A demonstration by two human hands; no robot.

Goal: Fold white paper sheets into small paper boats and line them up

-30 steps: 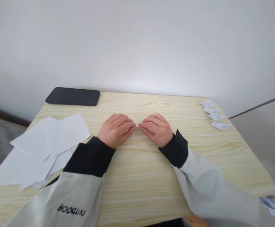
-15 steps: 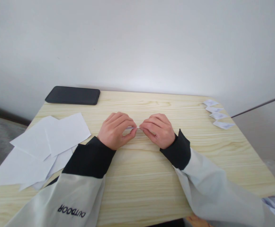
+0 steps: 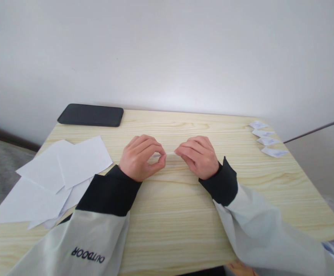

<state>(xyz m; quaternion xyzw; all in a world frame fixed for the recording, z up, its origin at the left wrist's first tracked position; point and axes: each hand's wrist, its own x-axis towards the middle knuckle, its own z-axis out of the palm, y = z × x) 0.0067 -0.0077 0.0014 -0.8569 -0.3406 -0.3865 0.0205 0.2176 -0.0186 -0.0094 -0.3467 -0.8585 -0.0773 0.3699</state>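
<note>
Above the middle of the wooden table (image 3: 167,214), my left hand (image 3: 142,157) pinches a thin folded piece of paper (image 3: 170,153) between thumb and fingertips. My right hand (image 3: 199,156) is closed on the other end of that same paper. It is seen nearly edge-on, as a narrow white strip across the gap between the hands. Part of it also shows inside the curl of my left fingers. How it is folded cannot be made out. Both sleeves are pale grey with black cuffs.
Several loose white paper sheets (image 3: 83,161) overlap at the left, beside my left forearm. A black phone (image 3: 91,115) lies at the back left. Several small folded paper pieces (image 3: 273,152) form a column near the right edge. A white wall (image 3: 184,57) rises behind the table.
My right hand has moved slightly right, away from my left, so more of the paper shows between them. The left hand has hardly moved.
</note>
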